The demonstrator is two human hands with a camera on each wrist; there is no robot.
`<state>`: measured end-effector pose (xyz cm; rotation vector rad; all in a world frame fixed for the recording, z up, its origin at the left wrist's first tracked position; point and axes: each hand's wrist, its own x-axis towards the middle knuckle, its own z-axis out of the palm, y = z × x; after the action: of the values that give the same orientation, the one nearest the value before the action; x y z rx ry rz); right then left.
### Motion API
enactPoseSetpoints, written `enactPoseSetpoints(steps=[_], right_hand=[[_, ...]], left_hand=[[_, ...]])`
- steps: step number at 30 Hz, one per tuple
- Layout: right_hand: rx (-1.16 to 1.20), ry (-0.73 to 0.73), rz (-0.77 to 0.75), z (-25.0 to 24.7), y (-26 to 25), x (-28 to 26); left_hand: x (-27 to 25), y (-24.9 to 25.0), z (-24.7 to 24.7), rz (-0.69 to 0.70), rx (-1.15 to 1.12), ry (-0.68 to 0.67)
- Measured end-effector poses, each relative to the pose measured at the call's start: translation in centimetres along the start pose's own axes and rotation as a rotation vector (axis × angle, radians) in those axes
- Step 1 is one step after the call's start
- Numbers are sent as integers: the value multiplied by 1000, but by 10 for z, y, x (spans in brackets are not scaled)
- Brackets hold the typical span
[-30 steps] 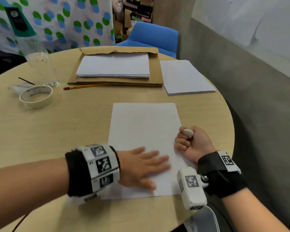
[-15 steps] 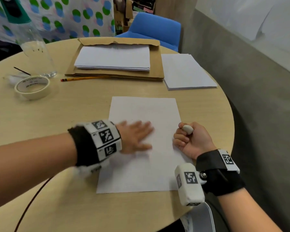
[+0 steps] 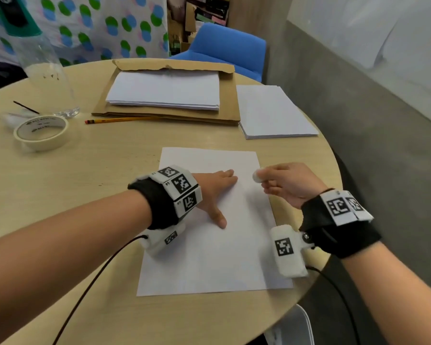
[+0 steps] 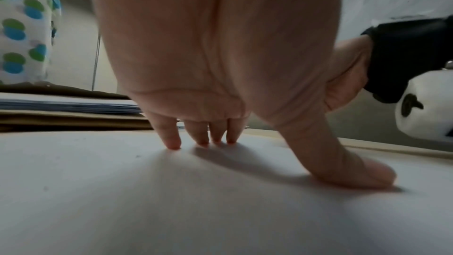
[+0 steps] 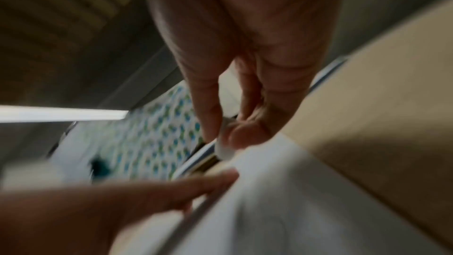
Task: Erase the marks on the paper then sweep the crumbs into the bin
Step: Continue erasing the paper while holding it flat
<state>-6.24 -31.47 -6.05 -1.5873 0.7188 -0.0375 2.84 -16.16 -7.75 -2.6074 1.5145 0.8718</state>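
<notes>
A white sheet of paper (image 3: pixel 209 257) lies on the round wooden table (image 3: pixel 85 175) in front of me. My left hand (image 3: pixel 217 192) rests flat on the sheet's upper half, fingers straight and thumb spread; in the left wrist view its fingertips (image 4: pixel 172 143) press the paper (image 4: pixel 171 210). My right hand (image 3: pixel 286 185) hovers at the sheet's upper right edge and pinches a small white eraser (image 3: pixel 257 176) between thumb and fingers, also seen as the eraser (image 5: pixel 224 151) in the blurred right wrist view. I cannot make out marks or crumbs on the sheet.
At the back lie a paper stack on brown cardboard (image 3: pixel 167 93), a second white stack (image 3: pixel 271 113), a yellow pencil (image 3: pixel 117 120), a tape roll (image 3: pixel 41 131) and a clear bottle (image 3: pixel 42 63). A blue chair (image 3: pixel 224 48) stands beyond; the table edge is close on the right.
My left hand slid up the sheet from its lower half to its upper half. My right hand lifted off the table edge and turned the eraser toward the paper.
</notes>
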Motion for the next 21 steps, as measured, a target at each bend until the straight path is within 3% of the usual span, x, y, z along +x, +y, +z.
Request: enactPoseSetpoints(steps=[3,5,7,12,14,18,21], right_hand=[[-420,-148,-6,17,-2,-1],[-572,-253,0,33,0,-4],[-642,-257,-2,39,1,-2],[-562,-6,62,14,-9,19],[-510,-14,80,20,-6,15],[-529,-225,144,44,4,-3],[-480,-64,125,35,-5,9]], left_hand=[[3,-4,4,-9,13,-19],[6,-7,6,-7,27,-31],[8,-11,9,-17,31,-25],[8,-13,13,-18,54,2],[8,-13,12,-12,59,3],[7,-12,11,-15,79,-9],[7,-12,11,-17,63,-5]])
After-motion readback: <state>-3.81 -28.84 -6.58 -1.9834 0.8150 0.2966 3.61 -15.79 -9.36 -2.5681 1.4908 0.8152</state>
